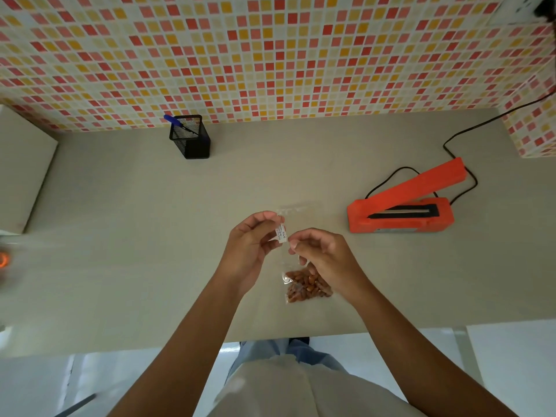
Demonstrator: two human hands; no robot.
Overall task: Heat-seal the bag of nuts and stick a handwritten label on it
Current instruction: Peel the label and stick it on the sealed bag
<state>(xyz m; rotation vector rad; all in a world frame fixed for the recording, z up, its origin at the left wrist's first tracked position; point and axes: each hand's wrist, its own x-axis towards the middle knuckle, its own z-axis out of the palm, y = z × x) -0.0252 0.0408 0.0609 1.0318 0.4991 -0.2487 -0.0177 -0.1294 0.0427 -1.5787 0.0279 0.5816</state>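
L hand (249, 248) pinches handwritten label (282, 233) at upper part | R hand (325, 257) fingers curled, pinches its lower end | label just above clear bag of nuts (307, 285), bag flat on table (120, 236) | orange heat sealer (400, 209) at right, lid up | blue pen (173, 120) in mesh holder (191, 139) at back

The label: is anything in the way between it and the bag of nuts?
Nothing visible is. The left hand pinches the label close against the clear top of the bag, which the right hand pinches too.
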